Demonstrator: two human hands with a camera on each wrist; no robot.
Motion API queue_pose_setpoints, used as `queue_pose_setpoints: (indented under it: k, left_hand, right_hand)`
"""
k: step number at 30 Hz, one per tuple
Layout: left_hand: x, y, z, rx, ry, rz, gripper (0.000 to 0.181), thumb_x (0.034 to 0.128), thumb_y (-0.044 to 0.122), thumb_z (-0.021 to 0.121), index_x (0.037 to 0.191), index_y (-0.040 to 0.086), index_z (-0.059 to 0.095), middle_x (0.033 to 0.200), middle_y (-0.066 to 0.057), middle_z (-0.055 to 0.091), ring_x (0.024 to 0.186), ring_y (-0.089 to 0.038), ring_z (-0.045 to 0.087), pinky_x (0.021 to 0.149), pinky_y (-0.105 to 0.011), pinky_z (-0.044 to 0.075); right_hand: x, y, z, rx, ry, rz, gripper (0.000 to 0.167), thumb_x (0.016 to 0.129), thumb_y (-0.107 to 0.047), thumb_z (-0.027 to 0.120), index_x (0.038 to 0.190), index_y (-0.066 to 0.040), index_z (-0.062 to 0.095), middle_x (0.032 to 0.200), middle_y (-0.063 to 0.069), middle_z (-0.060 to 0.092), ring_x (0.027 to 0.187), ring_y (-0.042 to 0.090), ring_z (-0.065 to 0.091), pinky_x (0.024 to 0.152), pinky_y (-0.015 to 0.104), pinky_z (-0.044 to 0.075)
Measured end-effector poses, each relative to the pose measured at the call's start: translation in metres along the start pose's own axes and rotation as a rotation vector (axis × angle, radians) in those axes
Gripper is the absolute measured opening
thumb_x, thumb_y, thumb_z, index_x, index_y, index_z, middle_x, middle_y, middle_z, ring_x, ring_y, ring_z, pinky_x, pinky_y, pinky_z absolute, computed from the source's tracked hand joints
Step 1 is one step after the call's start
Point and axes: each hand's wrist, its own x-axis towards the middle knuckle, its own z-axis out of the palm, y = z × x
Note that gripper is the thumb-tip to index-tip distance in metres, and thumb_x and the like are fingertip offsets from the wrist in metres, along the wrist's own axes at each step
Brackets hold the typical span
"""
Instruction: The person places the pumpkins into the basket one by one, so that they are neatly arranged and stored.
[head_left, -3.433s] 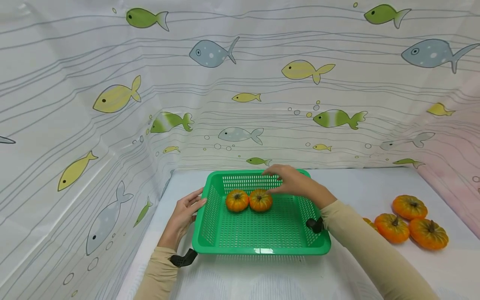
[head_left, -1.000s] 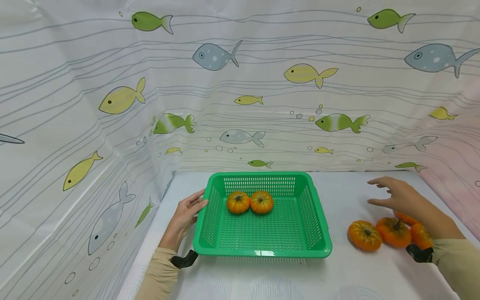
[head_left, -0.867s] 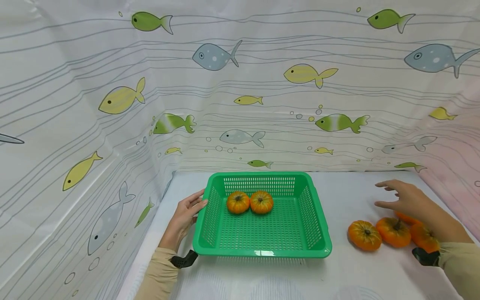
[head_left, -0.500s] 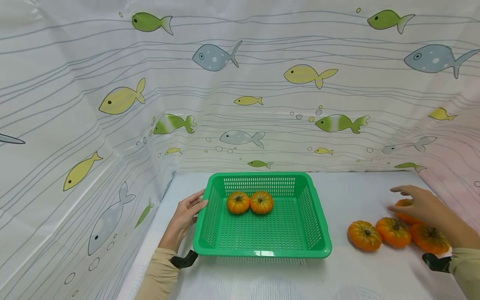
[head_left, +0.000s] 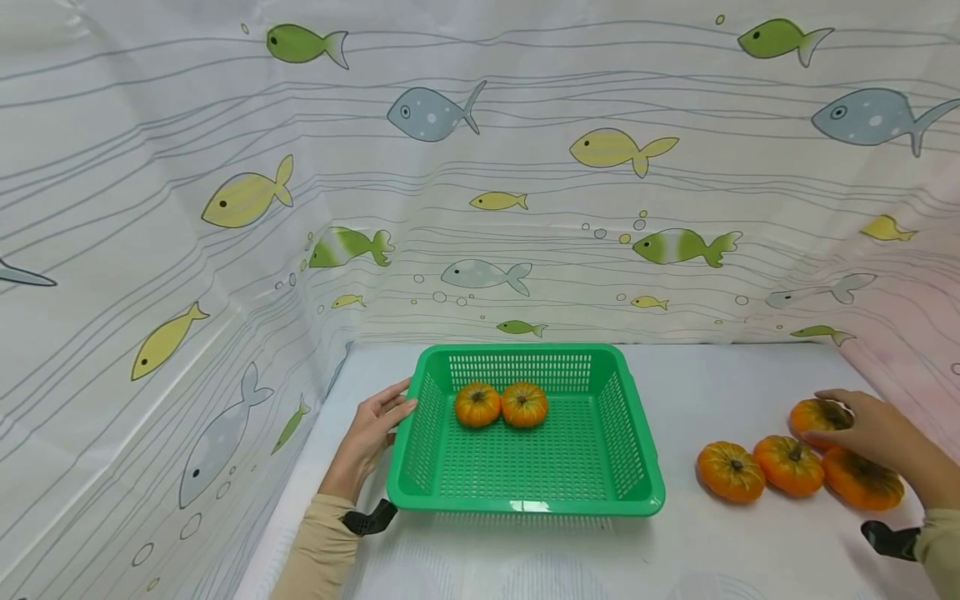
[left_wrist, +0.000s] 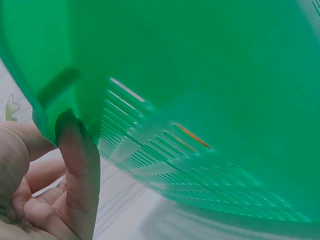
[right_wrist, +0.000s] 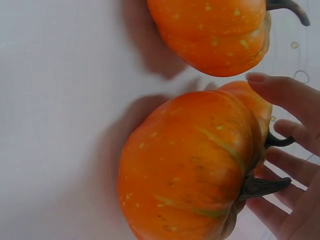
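My left hand (head_left: 366, 433) pinches the left rim of a green plastic basket (head_left: 525, 505) between thumb and fingers. The left wrist view shows the grip on the basket wall (left_wrist: 165, 55) up close. Inside the basket two small orange pumpkins (head_left: 501, 406) sit side by side. My right hand (head_left: 870, 427) hovers with spread fingers over the back pumpkin (head_left: 808, 421) of a group at the right, partly covering it. In the right wrist view that hand (right_wrist: 300, 195) reaches past the stem of a nearer pumpkin (right_wrist: 185, 165); nothing is held. Whether it touches the back pumpkin, I cannot tell.
The group also has a left pumpkin (head_left: 731, 472), a middle pumpkin (head_left: 787, 467) and a front right pumpkin (head_left: 864, 482). A white table (head_left: 570, 550) lies under everything. Fish-printed sheeting (head_left: 540, 275) closes the back and both sides.
My right hand has gone from above the basket to the pumpkins at the right, lately moving further right and lower toward the back one. My left hand keeps holding the basket.
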Motion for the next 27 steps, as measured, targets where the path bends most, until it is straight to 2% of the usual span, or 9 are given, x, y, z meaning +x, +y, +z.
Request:
queue_pose_setpoints:
  k: [8, 14, 27]
  left_hand:
    - [0.001, -0.003, -0.001, -0.011, -0.006, 0.000, 0.060, 0.1019, 0.021, 0.068, 0.156, 0.013, 0.046, 0.116, -0.002, 0.065, 0.089, -0.008, 0.072, 0.073, -0.029, 0.064]
    - [0.001, -0.002, -0.001, -0.009, -0.009, 0.009, 0.060, 0.1021, 0.021, 0.068, 0.157, 0.012, 0.044, 0.114, -0.001, 0.065, 0.089, -0.008, 0.071, 0.074, -0.029, 0.064]
    - [0.001, -0.001, -0.001, -0.013, -0.014, 0.002, 0.060, 0.1022, 0.021, 0.068, 0.157, 0.013, 0.044, 0.115, -0.001, 0.065, 0.086, -0.008, 0.072, 0.073, -0.028, 0.064]
  right_hand:
    - [0.001, 0.008, 0.005, 0.046, 0.008, 0.056, 0.102, 0.088, -0.052, 0.078, 0.140, 0.023, 0.032, 0.132, 0.053, 0.038, 0.112, 0.067, 0.044, 0.091, 0.078, 0.045]
    - [0.001, 0.015, 0.009, 0.069, 0.011, 0.077, 0.102, 0.089, -0.055, 0.077, 0.136, 0.024, 0.032, 0.129, 0.053, 0.039, 0.110, 0.065, 0.045, 0.088, 0.074, 0.049]
    - [0.000, 0.011, 0.008, 0.070, 0.030, 0.070, 0.100, 0.089, -0.055, 0.077, 0.136, 0.022, 0.035, 0.129, 0.052, 0.041, 0.110, 0.064, 0.045, 0.087, 0.074, 0.048]
